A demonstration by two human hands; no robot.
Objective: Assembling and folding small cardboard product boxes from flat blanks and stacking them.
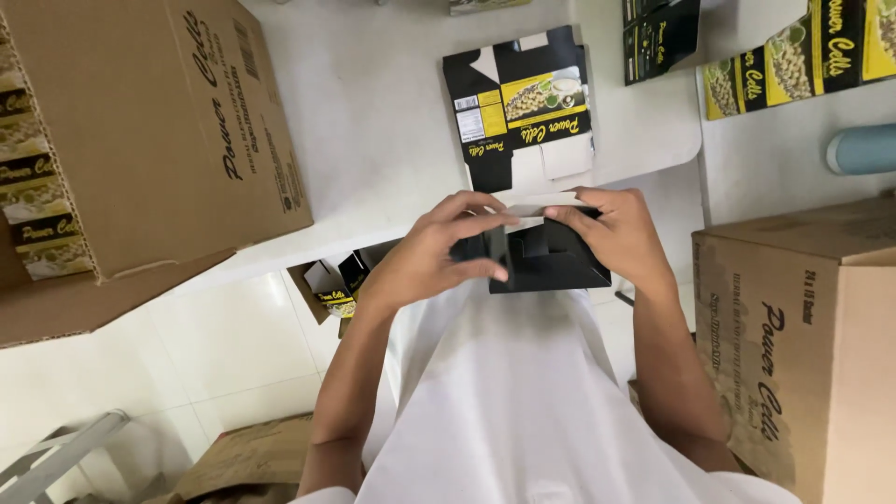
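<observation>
My left hand (439, 250) and my right hand (621, 233) both grip a small black carton (541, 257) held over my lap, just below the table's edge. The fingers press on its white flaps at the top. A flattened black and yellow carton blank (519, 107) lies on the white table (373, 121) straight beyond my hands. My white garment fills the lower middle of the view.
A large brown cardboard box (159, 131) holding stacked packs stands at the left on the table. Another brown box (803, 345) stands at the right by my arm. More flat cartons (793, 56) and a pale blue cylinder (861, 149) lie far right. Cardboard (247, 457) lies on the tiled floor.
</observation>
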